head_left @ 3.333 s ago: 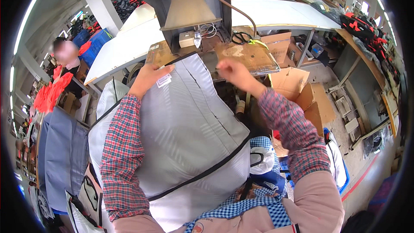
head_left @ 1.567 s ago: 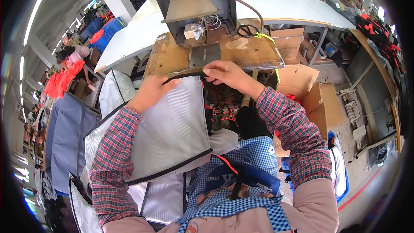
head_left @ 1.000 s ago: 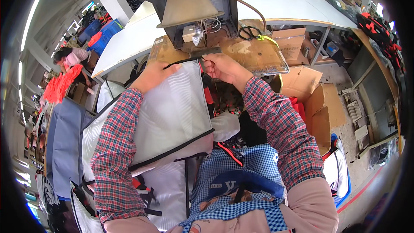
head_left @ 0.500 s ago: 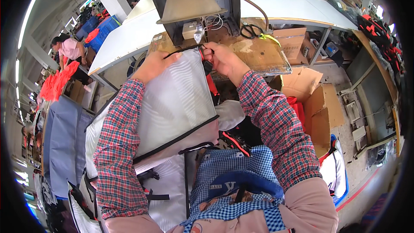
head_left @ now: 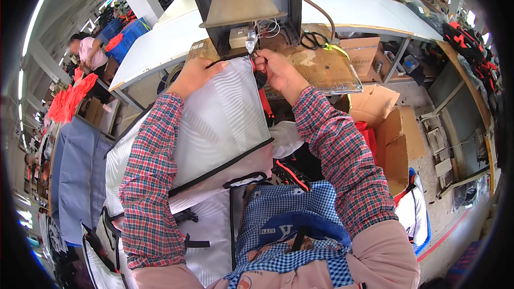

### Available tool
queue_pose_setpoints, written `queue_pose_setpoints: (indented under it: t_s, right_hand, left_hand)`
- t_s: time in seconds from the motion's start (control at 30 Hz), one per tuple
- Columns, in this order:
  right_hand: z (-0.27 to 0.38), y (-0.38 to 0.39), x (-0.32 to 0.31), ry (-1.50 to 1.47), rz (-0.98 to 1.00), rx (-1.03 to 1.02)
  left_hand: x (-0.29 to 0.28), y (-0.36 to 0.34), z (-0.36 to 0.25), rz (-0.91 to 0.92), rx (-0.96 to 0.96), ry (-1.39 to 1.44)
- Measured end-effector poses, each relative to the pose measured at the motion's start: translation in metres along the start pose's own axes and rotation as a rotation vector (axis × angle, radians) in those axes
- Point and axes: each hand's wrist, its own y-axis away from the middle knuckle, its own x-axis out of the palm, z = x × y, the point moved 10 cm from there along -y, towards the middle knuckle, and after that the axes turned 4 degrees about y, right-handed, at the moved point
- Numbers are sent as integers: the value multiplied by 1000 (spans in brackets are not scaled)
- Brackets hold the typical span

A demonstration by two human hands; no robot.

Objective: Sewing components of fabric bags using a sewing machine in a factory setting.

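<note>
A large silver-white bag (head_left: pixel 219 118) with black bound edges slopes from the machine down toward my lap. My left hand (head_left: pixel 196 77) is closed on its upper edge, fingers behind the sheet and thumb on top. At the bag's upper corner, my right hand (head_left: pixel 279 73) pinches the black edging beside a red-and-black strap (head_left: pixel 263 93). That corner lies just under the metal tip (head_left: pixel 250 42) of a machine with a wide beige funnel (head_left: pixel 241 0). Whether the tip touches the edging, I cannot tell. My right fingertips are partly hidden by the fabric.
Black-handled scissors (head_left: pixel 315 39) lie on the worn wooden worktop (head_left: pixel 326 67). An open cardboard box (head_left: pixel 396 139) with red fabric stands at the right. More white bag pieces (head_left: pixel 209 235) lie around my lap. A co-worker (head_left: pixel 92 53) in pink stands at the far left.
The bag's corner sits slightly closer to the machine's tip, and my left hand has shifted a little up and right with the edge. Both hands keep their hold. The co-worker has changed posture.
</note>
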Motion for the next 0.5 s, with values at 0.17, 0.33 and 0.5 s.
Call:
queue_pose_setpoints:
  t_s: [0.17, 0.33, 0.5]
  right_hand:
    - [-1, -2, -6, -34, -50, -6]
    - [35, 8, -4, -208, 8, -107]
    - [52, 78, -19, 757, 92, -88]
  left_hand:
    - [-1, -3, 3, -25, 41, 21]
    - [-5, 5, 3, -59, 71, 77]
    - [-10, 49, -20, -59, 41, -117]
